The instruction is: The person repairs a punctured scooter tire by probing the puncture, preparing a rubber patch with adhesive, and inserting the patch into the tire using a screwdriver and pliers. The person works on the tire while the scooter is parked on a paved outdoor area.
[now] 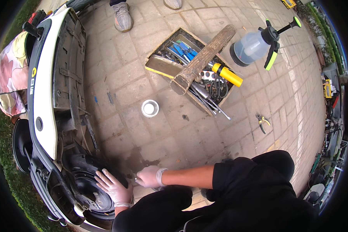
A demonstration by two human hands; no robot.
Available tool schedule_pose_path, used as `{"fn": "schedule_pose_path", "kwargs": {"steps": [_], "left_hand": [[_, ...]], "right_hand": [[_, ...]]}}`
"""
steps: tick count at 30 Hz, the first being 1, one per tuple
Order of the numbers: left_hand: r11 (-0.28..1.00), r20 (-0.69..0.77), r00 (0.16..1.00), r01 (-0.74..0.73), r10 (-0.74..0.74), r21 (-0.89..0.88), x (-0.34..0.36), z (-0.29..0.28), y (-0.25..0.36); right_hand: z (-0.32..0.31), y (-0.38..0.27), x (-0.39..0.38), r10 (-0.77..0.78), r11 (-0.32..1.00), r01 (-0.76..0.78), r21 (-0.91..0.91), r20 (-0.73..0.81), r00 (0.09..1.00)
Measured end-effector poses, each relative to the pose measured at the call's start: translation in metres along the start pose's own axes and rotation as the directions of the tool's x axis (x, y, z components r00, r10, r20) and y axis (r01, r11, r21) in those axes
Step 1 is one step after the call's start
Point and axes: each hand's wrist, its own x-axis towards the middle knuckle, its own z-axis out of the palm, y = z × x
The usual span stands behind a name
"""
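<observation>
My gloved left hand (113, 188) rests with spread fingers on the black wheel (79, 170) of a white-and-black scooter (44, 116), lying on its side at the left. Just right of the tyre, my gloved right hand (150, 176) is closed, with a small pale item at its fingertips that I cannot make out. A round metal container (149, 108) with white contents stands on the paving above my hands. My dark-clad knees frame the lower edge of the view.
A toolbox (157, 69) with a wooden bar (199, 62), blue-handled tools and a yellow cylinder (230, 77) sits ahead. A pump sprayer (251, 48) stands right of it; pliers (263, 123) lie nearer. Another person's shoes (122, 18) are at the top. Assorted items line the far right edge.
</observation>
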Motion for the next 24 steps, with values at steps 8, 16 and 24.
{"fn": "schedule_pose_path", "kwargs": {"steps": [8,16,24], "left_hand": [[0.989,0.067,0.996,0.059,-0.050,-0.134,0.011,-0.050,0.006],[0.273,0.031,0.891,-0.105,0.453,-0.956,0.075,-0.115,0.026],[0.085,0.346,0.787,0.354,0.511,-0.931,0.017,-0.107,0.049]], "right_hand": [[-0.201,0.075,-0.192,0.290,0.876,-0.331,-0.352,-0.165,0.943],[-0.336,0.167,-0.140,0.086,0.897,-0.354,-0.267,-0.678,0.730],[-0.405,0.201,-0.055,0.189,0.863,-0.461,-0.209,-0.713,0.676]]}}
